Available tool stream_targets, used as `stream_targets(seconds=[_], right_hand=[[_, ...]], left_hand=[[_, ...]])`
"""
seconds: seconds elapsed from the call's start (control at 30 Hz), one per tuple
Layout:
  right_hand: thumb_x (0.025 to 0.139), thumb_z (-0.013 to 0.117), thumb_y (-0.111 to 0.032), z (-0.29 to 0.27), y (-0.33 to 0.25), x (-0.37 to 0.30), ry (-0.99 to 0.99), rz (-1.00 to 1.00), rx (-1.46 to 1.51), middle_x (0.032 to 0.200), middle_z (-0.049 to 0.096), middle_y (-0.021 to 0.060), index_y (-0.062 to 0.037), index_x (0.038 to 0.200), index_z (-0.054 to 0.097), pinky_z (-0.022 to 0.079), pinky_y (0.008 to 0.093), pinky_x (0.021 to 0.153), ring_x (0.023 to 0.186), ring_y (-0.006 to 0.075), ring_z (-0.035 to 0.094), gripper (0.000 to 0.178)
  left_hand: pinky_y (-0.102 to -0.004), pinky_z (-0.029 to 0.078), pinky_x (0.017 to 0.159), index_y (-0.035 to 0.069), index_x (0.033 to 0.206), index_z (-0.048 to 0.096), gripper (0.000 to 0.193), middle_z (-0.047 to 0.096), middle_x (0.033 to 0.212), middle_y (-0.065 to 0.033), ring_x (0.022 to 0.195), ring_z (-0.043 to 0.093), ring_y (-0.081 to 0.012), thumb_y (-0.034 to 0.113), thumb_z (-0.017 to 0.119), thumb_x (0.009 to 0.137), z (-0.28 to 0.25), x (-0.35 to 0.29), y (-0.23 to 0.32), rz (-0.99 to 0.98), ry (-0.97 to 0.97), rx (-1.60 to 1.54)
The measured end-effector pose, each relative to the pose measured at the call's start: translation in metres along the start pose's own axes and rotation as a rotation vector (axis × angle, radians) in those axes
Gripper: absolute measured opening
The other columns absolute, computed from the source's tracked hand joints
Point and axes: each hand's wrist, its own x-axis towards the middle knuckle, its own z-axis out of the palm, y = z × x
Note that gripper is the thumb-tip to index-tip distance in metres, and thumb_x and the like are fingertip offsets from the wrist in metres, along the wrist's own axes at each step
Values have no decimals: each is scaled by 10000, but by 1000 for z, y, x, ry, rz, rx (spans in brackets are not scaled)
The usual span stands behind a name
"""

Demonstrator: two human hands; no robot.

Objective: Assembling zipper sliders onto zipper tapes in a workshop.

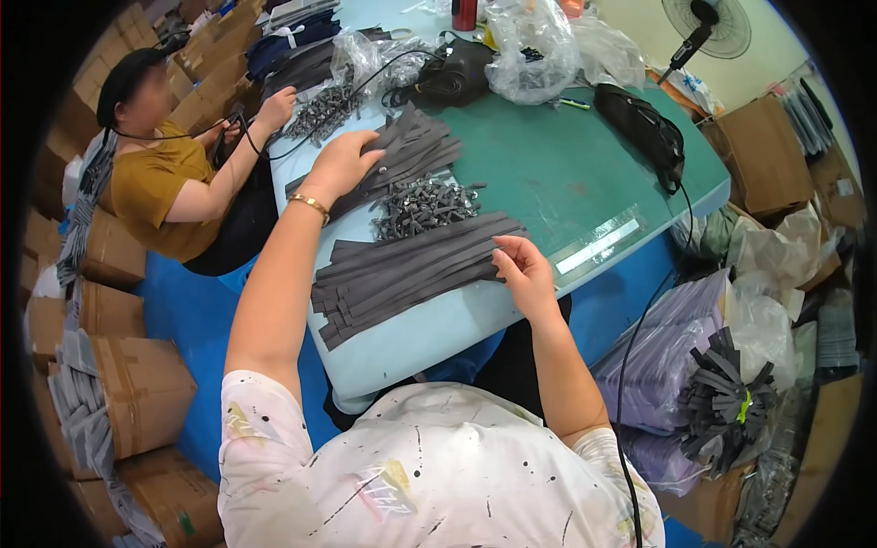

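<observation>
My left hand (344,164), with a gold bracelet on the wrist, rests flat on a far pile of dark grey straps (413,151). My right hand (521,267) touches the right end of a nearer, wider pile of grey straps (402,274), fingers curled at a strap's tip; whether it pinches one I cannot tell. Between the two piles lies a heap of small metal clips (422,203). All sit on a green-topped table (566,173).
A second person (160,173) sits at the left, hands by another clip heap (322,110). Black bags (644,128), clear plastic bags (530,46) and a cable lie at the back. Cardboard boxes (137,393) stand left, strap bundles (726,397) and bags right.
</observation>
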Motion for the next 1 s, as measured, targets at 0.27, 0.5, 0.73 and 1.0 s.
stream_targets(seconds=[0.27,0.5,0.73,1.0], right_hand=[[868,605,-102,-10,7,0,-3,23,-34,792,577,-24,-22,1067,580,423,182,608,689,34,513,216],[842,623,-71,8,9,-3,74,-150,-164,778,591,-4,-42,986,621,442,215,593,671,66,537,147],[726,676,-71,64,-12,8,51,-821,-692,831,611,28,-113,915,660,470,293,668,776,207,577,195],[683,686,-117,82,1,26,-93,-940,-785,807,606,-47,-146,819,631,401,313,730,817,159,581,149]], left_hand=[[-395,427,705,61,823,607,156,568,767,-94,810,558,-292,175,680,743,44,-69,58,14,18,95],[-359,444,709,27,846,593,165,584,754,-93,785,557,-282,96,686,728,35,-116,59,-52,-25,-82],[-357,403,694,64,872,604,174,583,745,-50,754,551,-244,65,684,717,28,-126,75,121,214,44],[-352,412,717,65,903,584,231,605,776,-46,748,568,-243,42,694,701,24,-149,87,162,211,-2]])
